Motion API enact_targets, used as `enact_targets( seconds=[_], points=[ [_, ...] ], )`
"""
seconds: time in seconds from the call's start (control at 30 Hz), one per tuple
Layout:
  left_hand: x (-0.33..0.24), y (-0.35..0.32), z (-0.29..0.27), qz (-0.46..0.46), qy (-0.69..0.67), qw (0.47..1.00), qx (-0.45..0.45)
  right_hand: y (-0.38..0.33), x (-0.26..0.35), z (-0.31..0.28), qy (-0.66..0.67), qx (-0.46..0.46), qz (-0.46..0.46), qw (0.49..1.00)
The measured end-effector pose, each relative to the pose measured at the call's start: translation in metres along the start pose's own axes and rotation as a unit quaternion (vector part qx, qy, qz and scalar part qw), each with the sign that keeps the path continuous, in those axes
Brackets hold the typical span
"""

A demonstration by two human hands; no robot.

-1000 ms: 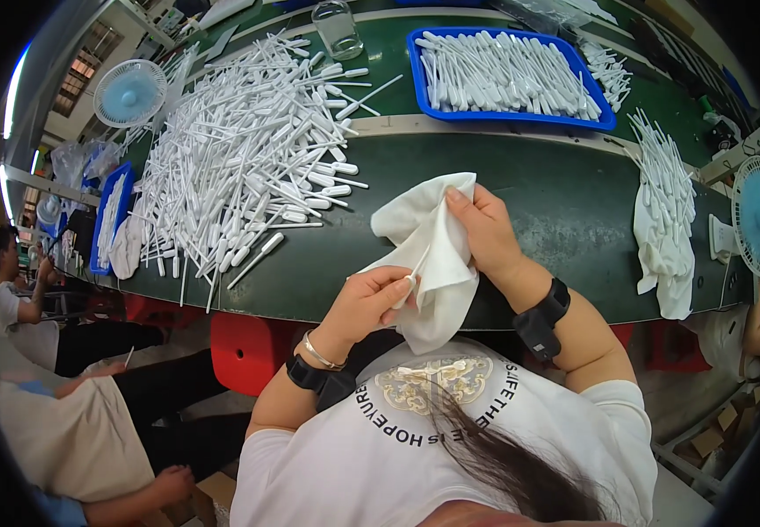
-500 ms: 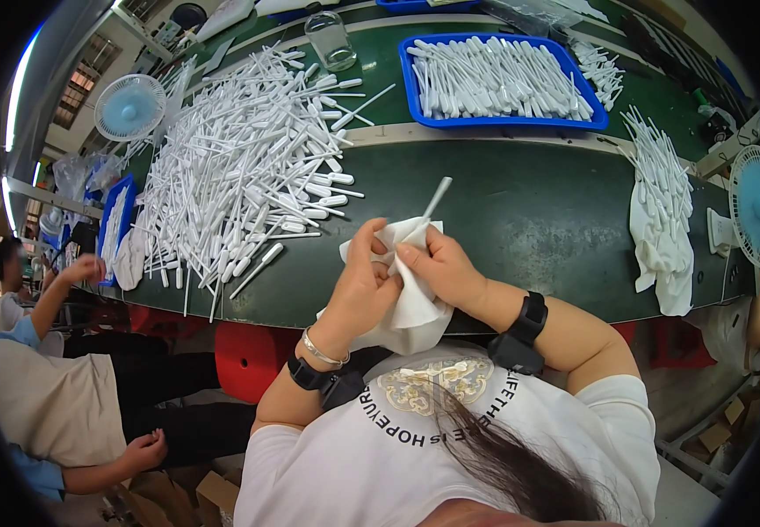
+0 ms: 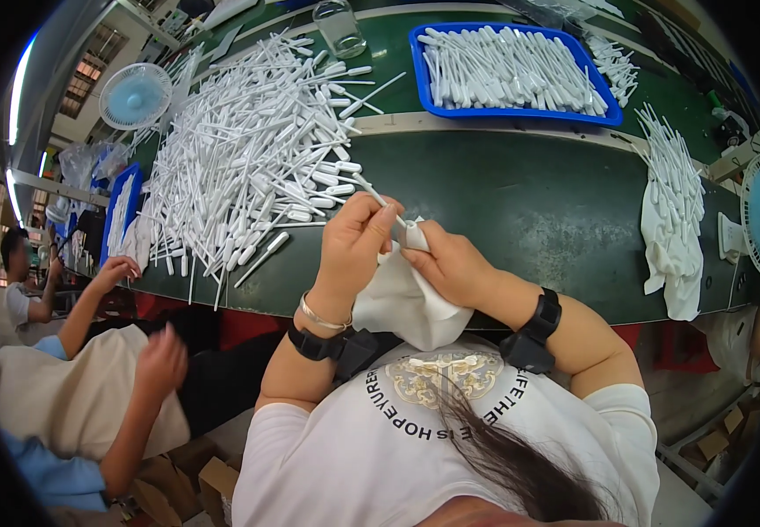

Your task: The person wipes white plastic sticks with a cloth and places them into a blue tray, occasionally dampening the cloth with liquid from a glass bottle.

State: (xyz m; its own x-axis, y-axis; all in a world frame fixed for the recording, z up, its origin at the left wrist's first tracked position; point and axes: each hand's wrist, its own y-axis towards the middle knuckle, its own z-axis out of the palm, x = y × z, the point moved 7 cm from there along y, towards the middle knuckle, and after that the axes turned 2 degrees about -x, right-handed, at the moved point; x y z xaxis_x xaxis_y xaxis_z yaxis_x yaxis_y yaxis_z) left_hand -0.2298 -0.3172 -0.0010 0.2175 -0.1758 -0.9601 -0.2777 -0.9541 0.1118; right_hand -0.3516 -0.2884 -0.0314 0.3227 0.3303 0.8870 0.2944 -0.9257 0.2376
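Between the thumb and fingers of my left hand is a white plastic dropper pipette, slanting up and left out of the grip. My left hand is closed on it. My right hand is closed on a white cloth, whose top is bunched beside the pipette and whose loose part hangs to my lap. Whether the pipette's lower end touches the cloth, I cannot tell. Just left of my hands spreads a large heap of similar pipettes on the green table.
A blue tray of lined-up pipettes stands at the back. More pipettes lie on a cloth at the right. A glass jar stands behind the heap. Fans flank the table. A person in an apron sits close on my left.
The pipette has gone from sticking up out of the cloth at the right to my left hand, now leaning left. My hands have moved slightly apart. The neighbour's near hand has risen.
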Motion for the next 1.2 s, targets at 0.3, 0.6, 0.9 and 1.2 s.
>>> enact_targets(
  seconds=[0.3, 0.6, 0.9, 1.2],
  points=[
    [0.014, -0.003, -0.034, -0.002, -0.351, 0.914, -0.202, 0.002, -0.022, -0.006, 0.114, 0.014, 0.121, 0.986],
    [0.020, 0.004, 0.010, 0.020, -0.252, 0.960, -0.121, 0.003, 0.004, -0.004, 0.057, -0.056, 0.015, 0.997],
    [0.007, -0.001, 0.000, 0.086, -0.353, 0.904, -0.225, 0.002, -0.025, -0.001, 0.431, -0.038, 0.165, 0.886],
    [-0.058, 0.022, 0.050, 0.446, 0.229, 0.864, -0.031, 0.012, -0.055, -0.014, 0.558, -0.134, 0.258, 0.778]
  ],
)
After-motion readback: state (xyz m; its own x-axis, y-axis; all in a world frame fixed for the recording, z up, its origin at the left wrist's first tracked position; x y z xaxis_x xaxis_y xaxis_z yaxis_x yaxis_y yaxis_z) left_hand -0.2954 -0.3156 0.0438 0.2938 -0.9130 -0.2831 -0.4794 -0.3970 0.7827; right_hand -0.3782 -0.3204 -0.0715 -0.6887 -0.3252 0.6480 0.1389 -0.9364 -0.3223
